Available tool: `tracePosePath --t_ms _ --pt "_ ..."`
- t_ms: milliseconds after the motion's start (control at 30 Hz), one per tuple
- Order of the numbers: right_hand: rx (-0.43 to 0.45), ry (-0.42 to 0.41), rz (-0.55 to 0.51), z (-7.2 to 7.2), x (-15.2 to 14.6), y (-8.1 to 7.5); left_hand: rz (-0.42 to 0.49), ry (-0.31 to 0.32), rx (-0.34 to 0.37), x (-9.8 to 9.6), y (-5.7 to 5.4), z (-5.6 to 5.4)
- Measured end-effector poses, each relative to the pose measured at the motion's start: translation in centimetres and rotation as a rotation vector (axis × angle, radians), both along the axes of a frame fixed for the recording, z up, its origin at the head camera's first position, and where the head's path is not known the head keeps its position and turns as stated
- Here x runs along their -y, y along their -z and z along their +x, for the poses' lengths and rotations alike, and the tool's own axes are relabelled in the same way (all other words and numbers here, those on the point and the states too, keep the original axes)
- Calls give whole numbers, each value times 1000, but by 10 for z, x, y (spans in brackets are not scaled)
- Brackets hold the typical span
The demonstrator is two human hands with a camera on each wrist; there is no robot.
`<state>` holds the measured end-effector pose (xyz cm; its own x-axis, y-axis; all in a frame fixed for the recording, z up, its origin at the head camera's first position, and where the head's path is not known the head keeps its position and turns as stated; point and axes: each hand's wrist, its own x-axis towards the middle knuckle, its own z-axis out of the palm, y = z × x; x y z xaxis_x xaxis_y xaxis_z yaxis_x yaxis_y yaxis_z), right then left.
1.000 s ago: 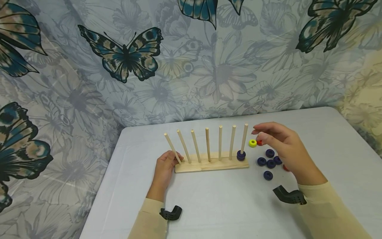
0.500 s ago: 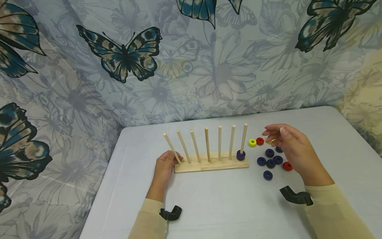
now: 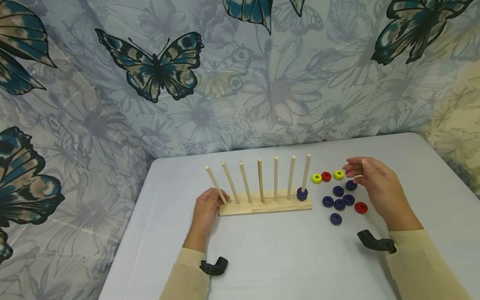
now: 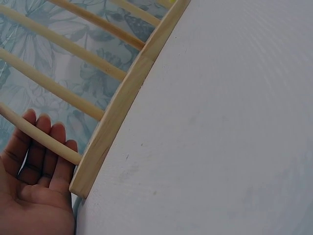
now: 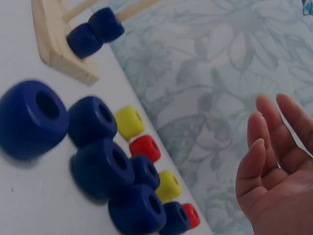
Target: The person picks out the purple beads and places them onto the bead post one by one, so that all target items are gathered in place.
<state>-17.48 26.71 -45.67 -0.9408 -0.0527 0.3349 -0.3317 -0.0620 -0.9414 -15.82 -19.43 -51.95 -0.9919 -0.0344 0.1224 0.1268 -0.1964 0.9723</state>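
A wooden peg board with several upright pegs stands on the table. Two dark blue beads are stacked on its rightmost peg. My left hand is at the board's left end, its fingers extended behind the leftmost peg; the thumb is hidden in the left wrist view. My right hand hovers at the right, above loose beads, with loosely bent fingers and nothing in its grasp. Nearest it lie a dark blue bead and a yellow bead.
Several more dark blue beads, a yellow bead and red beads lie right of the board. The white-covered table ends at the back against a butterfly-print cloth. Black cameras sit on both wrists.
My right hand has moved to the right, away from the rightmost peg, uncovering red, yellow and dark blue beads. My left hand and the board have stayed in place.
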Motion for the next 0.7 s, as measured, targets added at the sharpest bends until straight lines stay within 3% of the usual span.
tracePosePath --t_ms 333,533,700 --pt "119 142 111 -1 -18 16 -31 -8 11 1 1 0" --pt "222 261 389 -3 -27 37 -23 1 6 2 3 -1" --pt "311 271 558 -5 -26 51 -18 5 2 2 3 -1"
